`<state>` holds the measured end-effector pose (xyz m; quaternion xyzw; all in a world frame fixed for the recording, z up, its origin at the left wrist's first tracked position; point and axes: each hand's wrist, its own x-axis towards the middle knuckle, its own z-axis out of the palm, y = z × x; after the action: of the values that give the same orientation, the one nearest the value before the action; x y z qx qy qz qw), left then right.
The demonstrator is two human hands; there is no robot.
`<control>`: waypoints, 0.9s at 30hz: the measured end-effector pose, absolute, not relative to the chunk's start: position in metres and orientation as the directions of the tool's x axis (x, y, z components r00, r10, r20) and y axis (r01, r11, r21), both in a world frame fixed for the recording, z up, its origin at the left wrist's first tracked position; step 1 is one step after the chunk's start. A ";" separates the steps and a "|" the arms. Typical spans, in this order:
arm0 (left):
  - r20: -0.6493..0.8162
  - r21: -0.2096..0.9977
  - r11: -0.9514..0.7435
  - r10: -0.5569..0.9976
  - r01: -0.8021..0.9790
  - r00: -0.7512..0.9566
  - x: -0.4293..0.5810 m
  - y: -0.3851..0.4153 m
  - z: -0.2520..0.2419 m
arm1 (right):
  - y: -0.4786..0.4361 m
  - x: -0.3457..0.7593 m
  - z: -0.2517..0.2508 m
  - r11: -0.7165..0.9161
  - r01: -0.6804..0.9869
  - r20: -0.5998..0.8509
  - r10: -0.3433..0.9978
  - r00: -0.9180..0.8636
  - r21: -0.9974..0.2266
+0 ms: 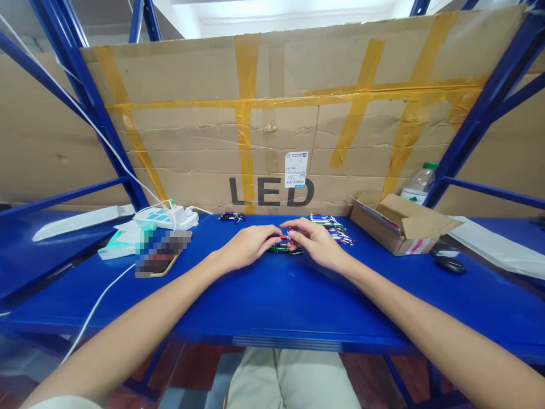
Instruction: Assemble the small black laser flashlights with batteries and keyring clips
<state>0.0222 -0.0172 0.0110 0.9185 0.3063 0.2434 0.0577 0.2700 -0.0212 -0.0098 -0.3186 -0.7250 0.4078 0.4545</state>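
Between my two hands, above the middle of the blue table, is a slim red metallic pen-like piece (pixel 280 237). My left hand (pixel 247 245) pinches one end of it between thumb and fingers. The fingers of my right hand (pixel 315 241) close on its other end, where a small shiny red part shows; its exact shape is hidden by the fingertips. Just below the hands a green piece (pixel 293 250) of similar look lies on the table. Beyond my right hand several slim pieces (pixel 326 219) in red, blue, green and silver lie in rows, with shiny clip-like ends.
A few dark purple pieces (pixel 232 217) lie at the back. To the left are a phone (pixel 170 258), a white power strip (pixel 159 217) with cables and a teal-and-white packet (pixel 121 241). An open cardboard box (pixel 383 230), a bottle (pixel 419 184) and a black mouse (pixel 450 265) stand right.
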 end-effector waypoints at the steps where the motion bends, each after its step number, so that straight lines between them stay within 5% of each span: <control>1: 0.407 0.260 -0.803 0.595 0.536 0.694 0.022 -0.018 0.011 | -0.021 0.270 -0.010 0.455 0.084 0.392 0.835 -0.385 -0.886; 11: 0.381 0.292 -0.785 0.619 0.546 0.687 0.023 -0.021 0.013 | -0.021 0.273 -0.001 0.547 0.158 0.468 0.807 -0.360 -0.822; 27: 0.362 0.370 -0.759 0.648 0.535 0.670 0.024 -0.024 0.016 | -0.021 0.272 -0.009 0.421 0.104 0.331 0.823 -0.462 -0.901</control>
<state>0.0237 -0.0236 0.0155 0.9062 0.3266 0.2418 0.1170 0.2719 -0.0212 -0.0086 -0.3152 -0.7353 0.4362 0.4119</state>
